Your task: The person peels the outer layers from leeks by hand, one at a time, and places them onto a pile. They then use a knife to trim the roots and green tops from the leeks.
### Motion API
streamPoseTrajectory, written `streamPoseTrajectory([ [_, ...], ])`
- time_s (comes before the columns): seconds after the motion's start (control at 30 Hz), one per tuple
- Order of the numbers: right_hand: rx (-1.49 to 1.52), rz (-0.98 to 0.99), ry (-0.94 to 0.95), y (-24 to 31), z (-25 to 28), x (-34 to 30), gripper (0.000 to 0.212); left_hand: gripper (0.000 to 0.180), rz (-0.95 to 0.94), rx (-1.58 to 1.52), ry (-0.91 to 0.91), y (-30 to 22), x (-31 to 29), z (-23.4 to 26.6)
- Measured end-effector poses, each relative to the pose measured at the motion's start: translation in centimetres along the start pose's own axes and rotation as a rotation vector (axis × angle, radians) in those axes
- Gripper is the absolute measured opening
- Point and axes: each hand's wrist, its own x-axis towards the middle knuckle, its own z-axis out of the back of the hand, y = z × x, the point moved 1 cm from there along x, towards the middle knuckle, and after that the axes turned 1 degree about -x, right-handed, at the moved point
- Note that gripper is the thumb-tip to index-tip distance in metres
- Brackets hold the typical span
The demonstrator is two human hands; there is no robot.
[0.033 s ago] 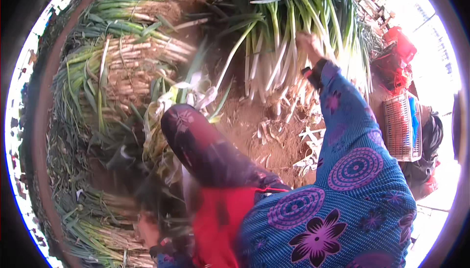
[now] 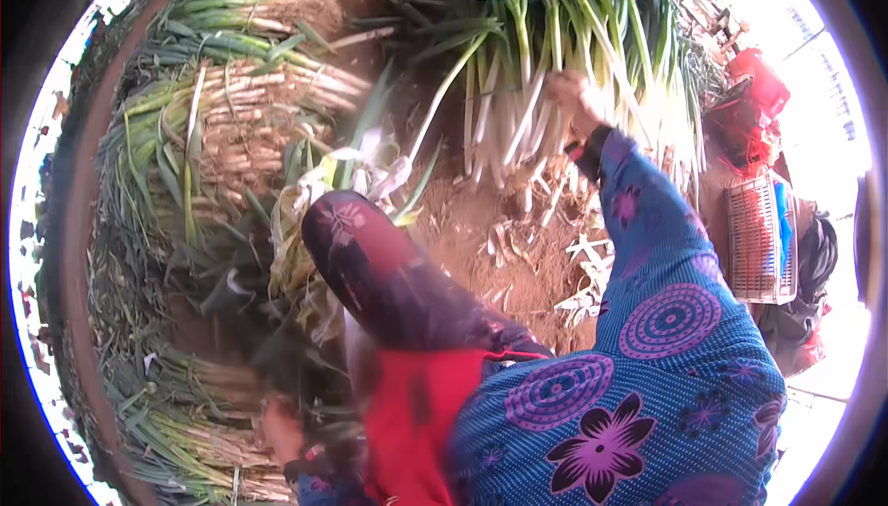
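Note:
My right hand (image 2: 575,101) rests over the white stalks of a large pile of scallions (image 2: 527,104) at the upper middle. Its fingers reach out across the stalks, slightly blurred, and grip none that I can make out. The pile's green tops point away from me; the white root ends lie nearer. At the lower left, my left hand (image 2: 280,429) is beside a bundle of scallions (image 2: 208,441) on the ground. Its fingers are smeared by motion, so their hold is unclear.
More scallion bundles (image 2: 245,122) line the left side. Peeled outer leaves (image 2: 319,191) lie by my knee (image 2: 347,228). Bare soil (image 2: 462,228) carries scattered trimmings (image 2: 587,275). To the right stand a plastic crate (image 2: 754,242) and red bags (image 2: 754,108).
My right hand has shifted slightly left and toward me over the stalks. The scallion pile and my left hand stay nearly where they were.

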Motion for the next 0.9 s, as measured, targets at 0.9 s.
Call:
streamPoseTrajectory([
  [0.9,-0.735,-0.425,0.984,-12.1,-28.8,-31.4,0.046,0.028,0.563,-0.426,-0.107,0.9,-6.9,-4.6],
])
